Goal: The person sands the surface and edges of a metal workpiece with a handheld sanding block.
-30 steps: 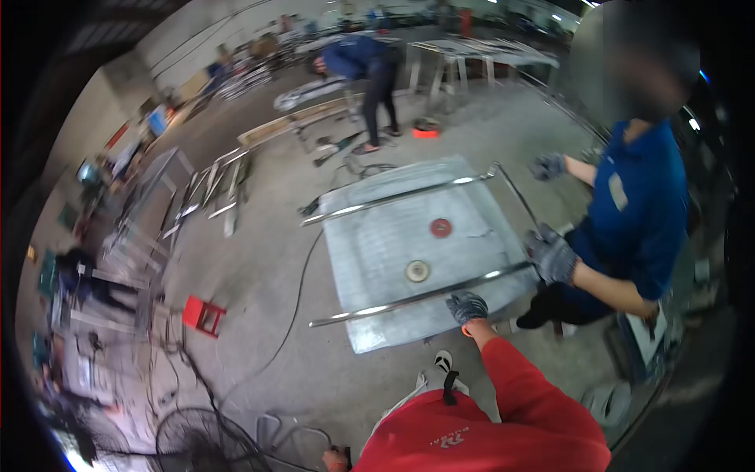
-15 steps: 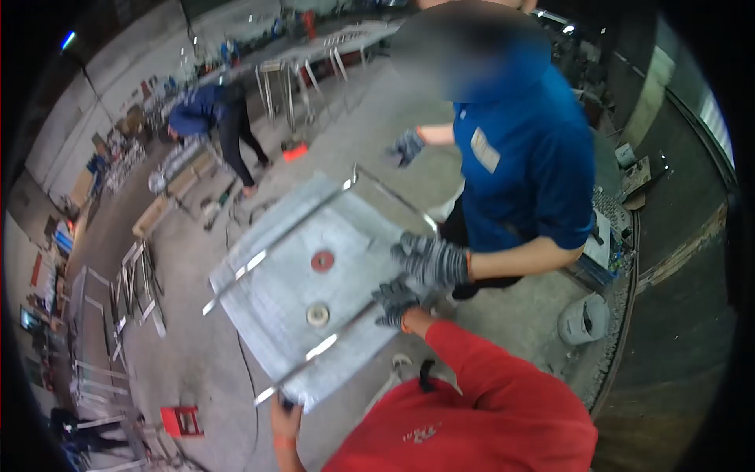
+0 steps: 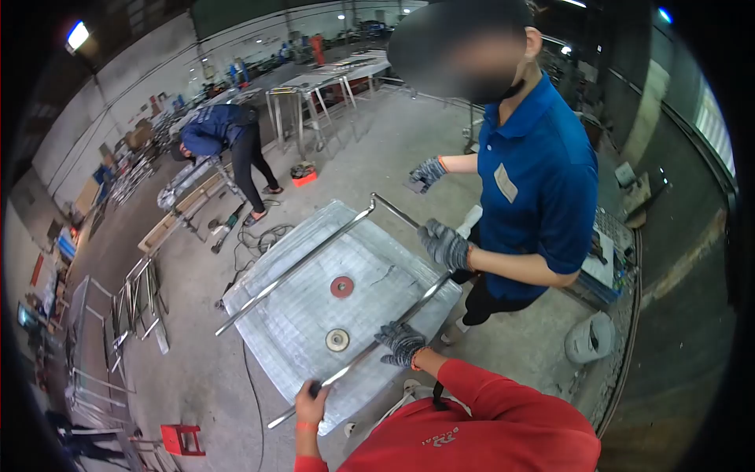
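Observation:
A U-shaped frame of shiny metal tube (image 3: 295, 269) lies over a table with a wrapped grey-white top (image 3: 303, 322). My right hand (image 3: 401, 344), in a grey knit glove, is closed around the near tube at about its middle. Toward that tube's free end, my bare left hand (image 3: 311, 405) grips a small dark pad (image 3: 316, 389) against the metal. A red abrasive disc (image 3: 341, 287) and a pale round disc (image 3: 337, 340) rest on the tabletop between the two tubes. A co-worker's gloved hand (image 3: 445, 245) is at the frame's far corner.
The co-worker in a blue shirt (image 3: 535, 173) stands across the table's right corner. Another person (image 3: 236, 141) bends over work behind. Cables (image 3: 263, 244) and a green angle grinder (image 3: 228, 226) lie on the floor. A red stool (image 3: 182, 440) and a bucket (image 3: 590, 338) stand nearby.
My left hand has moved up the near tube from its free end, with the dark pad. My right hand stays on the tube. The whole view has shifted.

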Demonstrator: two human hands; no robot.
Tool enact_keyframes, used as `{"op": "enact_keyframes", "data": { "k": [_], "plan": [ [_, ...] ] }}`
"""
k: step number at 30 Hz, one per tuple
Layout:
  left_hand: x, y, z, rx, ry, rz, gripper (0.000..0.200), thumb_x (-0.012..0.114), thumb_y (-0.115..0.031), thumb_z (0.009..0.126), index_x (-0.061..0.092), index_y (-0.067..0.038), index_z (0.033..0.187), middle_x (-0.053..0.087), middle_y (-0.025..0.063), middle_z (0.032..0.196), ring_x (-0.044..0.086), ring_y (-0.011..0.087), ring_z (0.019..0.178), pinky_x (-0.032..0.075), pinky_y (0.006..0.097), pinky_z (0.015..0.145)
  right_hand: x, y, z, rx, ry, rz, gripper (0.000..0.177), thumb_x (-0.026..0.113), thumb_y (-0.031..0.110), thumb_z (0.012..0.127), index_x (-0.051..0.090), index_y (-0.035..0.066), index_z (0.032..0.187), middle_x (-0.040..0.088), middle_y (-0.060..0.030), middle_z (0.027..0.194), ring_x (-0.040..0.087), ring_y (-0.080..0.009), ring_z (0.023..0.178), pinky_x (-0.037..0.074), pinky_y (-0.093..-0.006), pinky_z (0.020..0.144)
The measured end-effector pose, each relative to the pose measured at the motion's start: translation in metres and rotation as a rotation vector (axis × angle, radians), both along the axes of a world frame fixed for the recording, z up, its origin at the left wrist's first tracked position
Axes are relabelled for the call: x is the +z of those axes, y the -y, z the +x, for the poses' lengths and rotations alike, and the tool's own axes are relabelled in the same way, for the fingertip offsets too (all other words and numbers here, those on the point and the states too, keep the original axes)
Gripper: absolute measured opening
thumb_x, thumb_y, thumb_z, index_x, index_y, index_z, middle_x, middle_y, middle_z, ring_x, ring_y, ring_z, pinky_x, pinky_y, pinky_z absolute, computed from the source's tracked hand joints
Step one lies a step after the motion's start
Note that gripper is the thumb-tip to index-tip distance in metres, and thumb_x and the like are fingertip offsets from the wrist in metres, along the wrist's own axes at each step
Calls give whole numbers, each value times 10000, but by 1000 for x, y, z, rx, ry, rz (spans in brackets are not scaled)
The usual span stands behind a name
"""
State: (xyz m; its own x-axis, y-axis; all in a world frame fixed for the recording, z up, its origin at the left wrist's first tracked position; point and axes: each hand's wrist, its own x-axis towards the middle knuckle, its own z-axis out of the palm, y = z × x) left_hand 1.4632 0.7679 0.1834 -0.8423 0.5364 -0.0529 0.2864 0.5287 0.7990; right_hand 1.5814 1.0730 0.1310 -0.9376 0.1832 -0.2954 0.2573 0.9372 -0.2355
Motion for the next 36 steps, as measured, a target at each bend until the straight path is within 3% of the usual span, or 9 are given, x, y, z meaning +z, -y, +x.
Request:
{"op": "enact_keyframes", "data": {
  "k": [6, 13, 18, 21, 25, 26, 27, 31, 36],
  "plan": [
    [-141, 279, 27, 713, 594, 143, 250, 528, -250, 947, 612, -133, 1151, 371, -23, 550, 335, 96, 390, 262, 285, 340, 13, 29, -19, -378, -24, 92, 871, 637, 643, 784, 411, 158, 1471, 348, -137, 1539, 309, -361, 1411, 224, -518, 1161],
    [-160, 328, 17, 563, 484, -5, 194, 673, -163, 835, 657, 11, 919, 507, 19, 579, 421, 116, 438, 334, 314, 375, -31, 195, -59, 11, -285, -166, 860, 748, 594, 677, 539, 104, 1352, 443, -180, 1458, 331, -405, 1397, 240, -547, 1154],
    [-163, 275, -35, 168, 185, 99, 262, 716, -200, 812, 664, 33, 919, 636, 91, 689, 584, 191, 596, 491, 350, 563, -25, 250, -51, 194, -364, -83, 527, 660, 503, 809, 675, 134, 1185, 527, -177, 1387, 460, -362, 1317, 346, -509, 1095],
    [-74, 200, -60, -86, -16, -239, 349, 743, -246, 782, 667, -2, 1019, 695, 192, 823, 702, 343, 787, 540, 427, 710, -47, 226, -40, -16, -205, -213, 281, 548, 356, 889, 720, 136, 926, 705, -115, 896, 657, -343, 864, 498, -463, 836],
    [-43, 115, -81, -318, -125, -133, 548, 704, -360, 861, 584, 6, 1251, 686, 240, 974, 679, 388, 869, 535, 442, 748, -148, 176, 61, -250, -389, 102, 338, 407, 298, 956, 701, 146, 1021, 708, -88, 1090, 669, -298, 997, 514, -437, 900],
    [-1, 83, -71, -335, -30, -211, 587, 707, -372, 854, 565, 5, 1280, 675, 249, 1031, 659, 399, 922, 526, 448, 788, -21, 164, 64, -233, 361, 105, 324, 457, 317, 928, 701, 107, 967, 714, -127, 1029, 683, -327, 929, 522, -437, 846],
    [-21, 66, -71, -392, -210, -117, 609, 705, -375, 854, 542, 5, 1301, 667, 238, 1028, 649, 411, 918, 524, 450, 793, -82, 151, 94, -802, -96, -132, 354, 536, 365, 884, 712, 67, 959, 713, -157, 995, 681, -362, 895, 515, -448, 813],
    [-56, 19, -62, -532, -270, -243, 555, 663, -400, 887, 551, -17, 1272, 640, 196, 1038, 649, 389, 896, 526, 459, 750, -38, 164, 215, -1266, -31, -295, 509, 496, 493, 887, 721, 71, 1059, 692, -164, 1084, 637, -370, 1050, 482, -452, 904],
    [-99, -18, -61, -712, -479, -455, 477, 625, -395, 901, 577, -48, 1225, 622, 120, 1018, 624, 311, 950, 522, 441, 719, -127, 211, 416, -1127, 558, -278, 501, 491, 511, 877, 727, 77, 963, 718, -152, 996, 669, -354, 972, 495, -482, 814]
  ]
}}
